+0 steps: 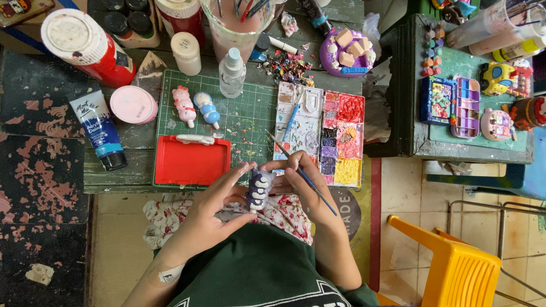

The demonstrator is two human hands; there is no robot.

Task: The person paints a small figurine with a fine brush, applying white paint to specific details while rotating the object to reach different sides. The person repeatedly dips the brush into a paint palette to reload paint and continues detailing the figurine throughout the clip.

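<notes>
Over the person's lap, just below the green cutting mat (244, 113), the left hand (213, 213) is gripping a small purple-and-white figurine (260, 190), while the right hand (304, 185) is pinching a thin blue paintbrush (304, 173) beside it, near the paint palette (341, 139).

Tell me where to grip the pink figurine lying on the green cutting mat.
Pinch the pink figurine across its narrow body, coming straight down from above. It lies flat and lengthwise on the green cutting mat, and the blue figurine sits close on one side, so fingers probably fit best at the head or foot end.
</notes>
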